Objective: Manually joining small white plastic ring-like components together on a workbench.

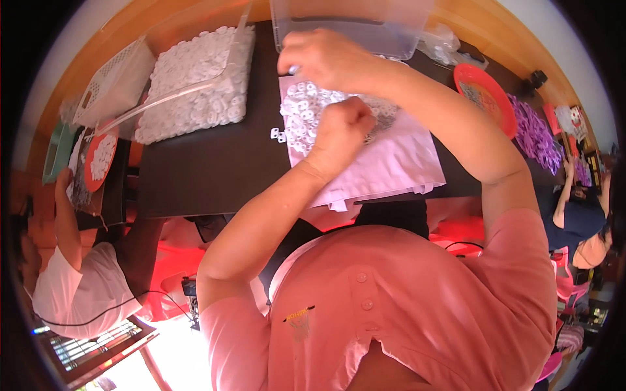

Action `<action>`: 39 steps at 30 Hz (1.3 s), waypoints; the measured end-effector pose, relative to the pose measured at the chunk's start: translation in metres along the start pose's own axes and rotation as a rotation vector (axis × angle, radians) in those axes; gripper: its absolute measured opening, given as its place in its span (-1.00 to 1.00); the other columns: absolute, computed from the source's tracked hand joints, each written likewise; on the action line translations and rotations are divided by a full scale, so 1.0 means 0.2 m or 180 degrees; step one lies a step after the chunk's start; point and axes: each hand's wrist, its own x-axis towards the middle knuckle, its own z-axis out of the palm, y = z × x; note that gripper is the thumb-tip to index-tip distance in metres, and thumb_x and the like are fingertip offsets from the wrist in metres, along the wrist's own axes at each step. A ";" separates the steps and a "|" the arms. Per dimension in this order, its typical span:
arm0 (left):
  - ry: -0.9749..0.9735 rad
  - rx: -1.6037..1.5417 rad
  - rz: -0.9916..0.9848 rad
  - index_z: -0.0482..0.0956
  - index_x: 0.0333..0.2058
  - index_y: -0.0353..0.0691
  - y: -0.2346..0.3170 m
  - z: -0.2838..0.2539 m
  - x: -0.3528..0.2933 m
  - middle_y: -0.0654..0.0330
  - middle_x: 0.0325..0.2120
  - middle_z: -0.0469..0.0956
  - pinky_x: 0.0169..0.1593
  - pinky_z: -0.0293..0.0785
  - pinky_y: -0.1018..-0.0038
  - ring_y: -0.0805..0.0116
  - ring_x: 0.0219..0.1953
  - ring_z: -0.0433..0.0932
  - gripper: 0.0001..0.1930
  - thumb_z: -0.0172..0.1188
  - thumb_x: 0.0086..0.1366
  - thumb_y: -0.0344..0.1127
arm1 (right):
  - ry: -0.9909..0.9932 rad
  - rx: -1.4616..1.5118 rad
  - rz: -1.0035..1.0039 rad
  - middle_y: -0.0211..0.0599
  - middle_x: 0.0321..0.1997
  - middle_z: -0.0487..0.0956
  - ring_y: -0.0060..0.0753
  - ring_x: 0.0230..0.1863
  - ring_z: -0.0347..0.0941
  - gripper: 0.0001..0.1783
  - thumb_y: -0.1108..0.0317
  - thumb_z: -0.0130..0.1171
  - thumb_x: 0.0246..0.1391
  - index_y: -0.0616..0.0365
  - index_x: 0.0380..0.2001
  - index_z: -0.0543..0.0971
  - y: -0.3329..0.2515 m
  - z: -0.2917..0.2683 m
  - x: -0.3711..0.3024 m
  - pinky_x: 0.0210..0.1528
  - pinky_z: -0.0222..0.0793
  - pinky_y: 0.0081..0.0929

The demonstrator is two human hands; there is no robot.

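A pink cloth (391, 171) lies on the dark table in front of me. Small white plastic pieces with holes (301, 116) are heaped on its left part, and small silvery metal parts (385, 122) lie to their right. My left hand (344, 127) is closed just over the metal parts, its fingertips curled inward; what they hold, if anything, is hidden. Farther away, my right hand (323, 62) crosses over to the far left corner of the cloth. Its fingers are closed on a small white plastic piece (294, 69), only partly seen.
A clear bin full of white pieces (195, 85) stands left, beside a white basket (112, 81). An empty-looking clear bin (355, 42) stands behind the cloth. Right are a red tray (499, 107) of metal parts and purple straps (538, 140). Other people sit at both sides.
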 end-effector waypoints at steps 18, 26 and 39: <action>0.0878 -0.3457 -0.1527 0.44 -0.35 -0.31 0.15 -0.21 0.09 0.09 -0.40 0.51 -0.22 0.51 0.30 0.17 -0.30 0.55 -0.89 0.06 0.28 -0.37 | 0.1275 0.2707 0.1594 -0.41 -0.46 0.55 -0.63 -0.39 0.48 -0.91 0.59 0.25 0.02 0.23 -0.41 0.53 -0.48 0.11 -0.38 -0.35 0.39 -0.62; 0.1159 -0.2339 -0.1198 0.49 -0.33 -0.39 0.18 -0.19 0.07 0.09 -0.45 0.53 -0.26 0.51 0.36 0.26 -0.37 0.56 -0.86 0.12 0.24 -0.40 | 0.1216 0.2477 0.1386 -0.41 -0.51 0.54 -0.60 -0.46 0.45 -0.91 0.51 0.25 0.03 0.21 -0.41 0.51 -0.39 0.01 -0.42 -0.41 0.36 -0.57; 0.1057 -0.1513 -0.0661 0.55 -0.40 -0.39 0.21 -0.12 0.04 0.19 -0.51 0.56 -0.49 0.40 0.57 0.48 -0.52 0.51 -0.91 0.18 0.23 -0.46 | 0.1652 0.3466 0.2642 -0.39 -0.43 0.59 -0.62 -0.47 0.47 -0.88 0.42 0.22 0.09 0.25 -0.33 0.59 -0.16 -0.10 -0.48 -0.45 0.31 -0.67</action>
